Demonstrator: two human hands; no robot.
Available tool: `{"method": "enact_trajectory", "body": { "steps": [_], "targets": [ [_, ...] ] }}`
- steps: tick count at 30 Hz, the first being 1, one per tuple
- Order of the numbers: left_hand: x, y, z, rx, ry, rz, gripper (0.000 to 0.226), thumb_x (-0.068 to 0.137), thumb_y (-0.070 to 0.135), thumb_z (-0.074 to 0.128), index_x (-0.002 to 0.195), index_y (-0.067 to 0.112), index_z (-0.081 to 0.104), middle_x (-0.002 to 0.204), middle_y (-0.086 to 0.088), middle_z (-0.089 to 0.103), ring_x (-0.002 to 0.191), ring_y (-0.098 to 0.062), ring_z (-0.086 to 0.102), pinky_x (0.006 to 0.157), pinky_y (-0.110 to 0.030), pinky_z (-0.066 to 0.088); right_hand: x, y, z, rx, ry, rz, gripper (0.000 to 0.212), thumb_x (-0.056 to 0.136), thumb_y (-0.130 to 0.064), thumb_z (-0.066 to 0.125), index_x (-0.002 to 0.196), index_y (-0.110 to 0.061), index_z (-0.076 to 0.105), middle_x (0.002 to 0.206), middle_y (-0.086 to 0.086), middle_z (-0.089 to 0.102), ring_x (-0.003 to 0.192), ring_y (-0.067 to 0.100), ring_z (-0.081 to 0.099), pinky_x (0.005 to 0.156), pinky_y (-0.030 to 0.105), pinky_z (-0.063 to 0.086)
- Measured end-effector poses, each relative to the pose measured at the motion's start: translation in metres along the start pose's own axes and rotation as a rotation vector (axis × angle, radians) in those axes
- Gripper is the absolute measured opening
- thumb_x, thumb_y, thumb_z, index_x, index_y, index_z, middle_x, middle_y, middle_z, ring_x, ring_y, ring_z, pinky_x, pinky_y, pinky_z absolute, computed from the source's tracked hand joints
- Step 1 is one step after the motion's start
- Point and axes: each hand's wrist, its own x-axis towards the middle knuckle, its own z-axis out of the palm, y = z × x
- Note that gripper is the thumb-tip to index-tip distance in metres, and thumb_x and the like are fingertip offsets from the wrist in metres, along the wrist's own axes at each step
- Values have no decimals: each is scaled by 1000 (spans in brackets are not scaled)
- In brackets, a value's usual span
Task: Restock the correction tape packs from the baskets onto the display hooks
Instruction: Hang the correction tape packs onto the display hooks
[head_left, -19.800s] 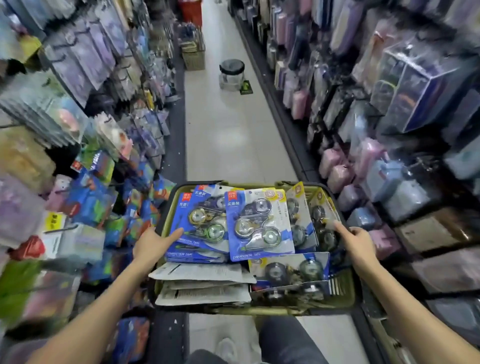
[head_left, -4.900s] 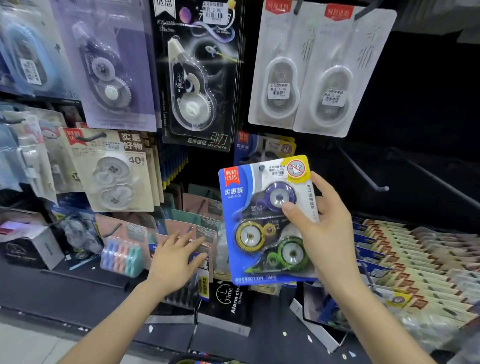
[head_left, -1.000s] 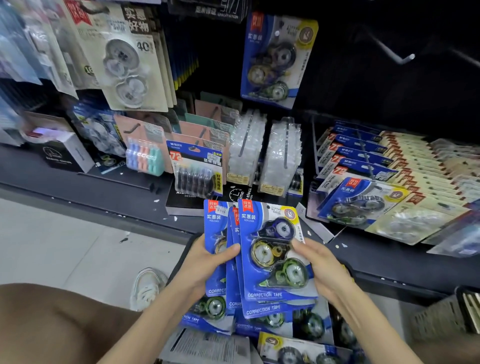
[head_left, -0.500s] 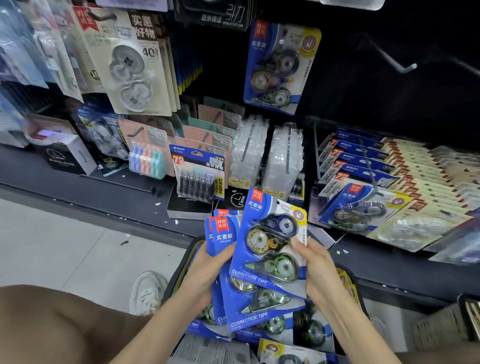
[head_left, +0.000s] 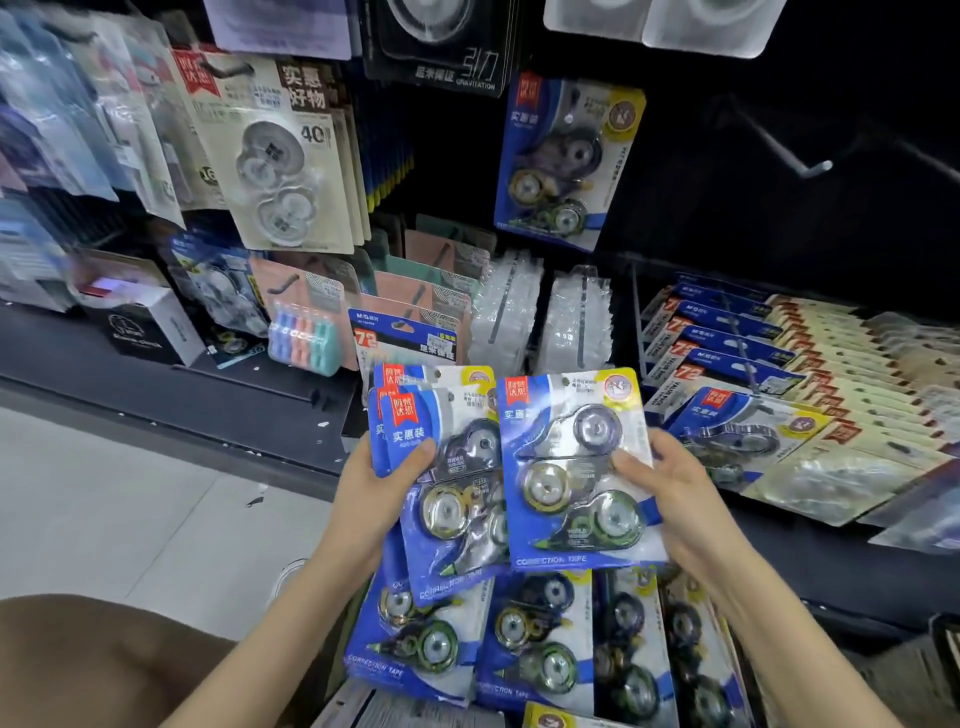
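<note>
My left hand (head_left: 371, 486) grips a small fanned stack of blue correction tape packs (head_left: 447, 467) by their left edge, thumb across the front card. My right hand (head_left: 670, 493) holds a single blue pack (head_left: 571, 467) by its right edge, just right of the stack and overlapping it. Both sit above the basket, where more packs (head_left: 530, 644) lie flat. One matching pack (head_left: 563, 161) hangs on a display hook on the dark back wall, above and slightly right of my hands.
A bare hook (head_left: 810, 166) juts out at the upper right. Other hanging stationery (head_left: 280, 156) fills the left. Rows of carded packs (head_left: 779, 364) lie on the shelf at right. Tiled floor (head_left: 130, 499) lies to the left, my knee at the bottom left.
My right hand has pulled the top pack off the stack and moved it right and upward. The stack in my left hand has risen with it, higher above the basket.
</note>
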Motion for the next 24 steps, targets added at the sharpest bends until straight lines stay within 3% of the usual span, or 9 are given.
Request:
{"method": "enact_trajectory", "body": {
  "steps": [2,4,7,11,16,21,24],
  "targets": [
    [7,10,-4,108,16,71,22,88,18,72,108,18,63,99,2,73,84,-11,71,68,-22,53,6,-14,0,-66,44,-77,59,65,-47,87,111,-19,64,111,8,73,99,25,70,86,41,55],
    [14,25,-7,253,23,149,22,88,23,73,108,22,62,101,5,71,88,-8,68,72,-23,50,14,-33,3,-155,98,-184,21,88,-21,70,107,-28,63,106,-3,74,93,11,70,77,26,55],
    [28,57,-11,393,25,296,19,89,21,71,102,28,58,96,11,68,77,9,62,62,-8,44,23,-75,18,-270,149,-400,27,94,-13,62,104,-38,59,102,-17,68,90,-5,65,72,15,51],
    [43,98,-13,462,49,468,27,89,22,70,104,37,53,86,26,66,77,18,59,61,-5,42,38,-123,42,-365,155,-647,26,95,-9,61,106,-33,58,104,-15,65,90,-5,63,73,11,48],
    [65,126,-8,542,111,597,27,90,23,69,111,14,54,90,20,60,76,15,57,58,-8,41,56,-144,57,-368,115,-683,28,94,-8,62,100,-34,58,101,-5,69,91,13,67,76,32,55],
    [72,137,-2,504,132,616,26,90,19,70,106,11,51,88,20,57,72,19,56,59,-5,42,52,-142,55,-345,145,-733,26,94,-5,60,102,-29,59,100,-9,67,87,-1,65,68,12,49],
    [73,139,-1,474,138,599,25,89,20,70,106,13,52,90,19,59,72,19,56,59,-3,41,56,-144,56,-351,165,-729,26,94,-7,61,104,-31,58,102,-9,67,88,-2,64,69,12,50]
  ]
}}
